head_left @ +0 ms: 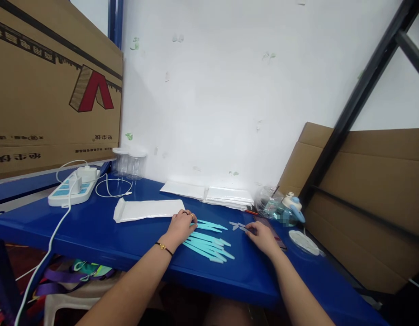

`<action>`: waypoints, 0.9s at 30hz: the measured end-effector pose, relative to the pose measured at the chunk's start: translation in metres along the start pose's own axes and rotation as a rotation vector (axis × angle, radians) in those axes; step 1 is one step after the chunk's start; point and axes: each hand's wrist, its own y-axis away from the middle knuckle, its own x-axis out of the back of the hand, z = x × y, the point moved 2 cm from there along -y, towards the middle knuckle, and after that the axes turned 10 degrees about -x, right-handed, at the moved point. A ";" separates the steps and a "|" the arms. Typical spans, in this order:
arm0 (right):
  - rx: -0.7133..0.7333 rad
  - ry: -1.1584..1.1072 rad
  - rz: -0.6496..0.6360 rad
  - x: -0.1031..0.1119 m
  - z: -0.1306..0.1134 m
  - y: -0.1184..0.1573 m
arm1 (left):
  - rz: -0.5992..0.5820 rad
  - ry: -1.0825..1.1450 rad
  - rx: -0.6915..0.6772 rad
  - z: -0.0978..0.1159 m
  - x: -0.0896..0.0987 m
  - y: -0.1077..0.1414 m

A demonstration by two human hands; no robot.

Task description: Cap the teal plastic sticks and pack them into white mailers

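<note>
Several turquoise plastic strips [209, 246] with pointed tips lie fanned out on the blue table [141, 244]. My left hand [182, 225] has its fingers curled over the left ends of the upper strips; what the fingertips grip is hidden. To the right, my right hand [260, 235] pinches one of the small translucent pieces [234, 225], and the others lie just left of its fingertips. A flat white sleeve [148, 210] rests beside my left hand.
White packets [228, 197] lie by the wall. A power strip [73, 188] and clear jars [135, 164] stand left. On the right are a phone [277, 237], a bottle [287, 210], a round white pad [304, 242] and cardboard [369, 199].
</note>
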 end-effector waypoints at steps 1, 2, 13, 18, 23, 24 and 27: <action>0.011 0.044 -0.010 -0.003 0.000 0.000 | 0.000 -0.003 0.008 0.000 0.000 0.000; 0.019 0.085 -0.014 -0.006 -0.001 0.000 | 0.000 -0.003 0.010 0.001 0.001 -0.001; 0.032 -0.031 0.011 -0.013 -0.024 0.009 | 0.070 0.084 -0.012 0.005 0.009 0.001; 0.020 -0.505 -0.131 -0.017 -0.039 0.016 | 0.061 0.122 -0.039 0.003 0.008 0.000; 0.068 -0.571 -0.142 -0.017 -0.060 0.022 | 0.042 0.125 -0.045 0.004 0.008 0.001; 0.078 -0.559 -0.135 -0.017 -0.064 0.022 | 0.039 0.128 -0.048 0.005 0.008 0.001; 0.102 -0.518 -0.119 -0.017 -0.072 0.023 | 0.035 0.142 -0.057 0.006 0.009 0.001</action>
